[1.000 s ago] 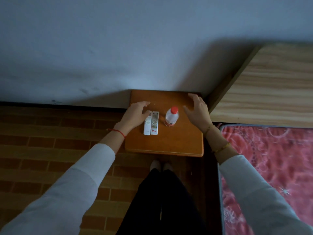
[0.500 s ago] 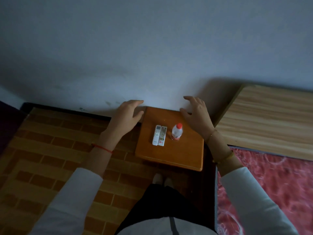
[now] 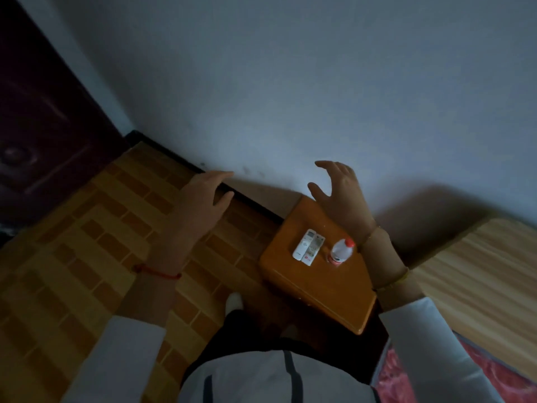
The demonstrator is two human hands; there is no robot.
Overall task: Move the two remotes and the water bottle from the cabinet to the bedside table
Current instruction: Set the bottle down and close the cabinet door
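Two white remotes lie side by side on the orange-brown bedside table. Just right of them stands a small water bottle with a red cap. My left hand hovers over the floor, well left of the table, fingers apart and holding nothing. Raised above the table's far corner, my right hand is also empty with its fingers spread. Neither hand touches an object.
A light wooden headboard and a red patterned bedcover lie at the right. A dark door stands at the far left. Brick-patterned floor spreads left of the table; a grey wall is behind.
Both hands have lifted away from the remotes and the bottle. The view has swung left, so the table now sits further right and the door has come into view.
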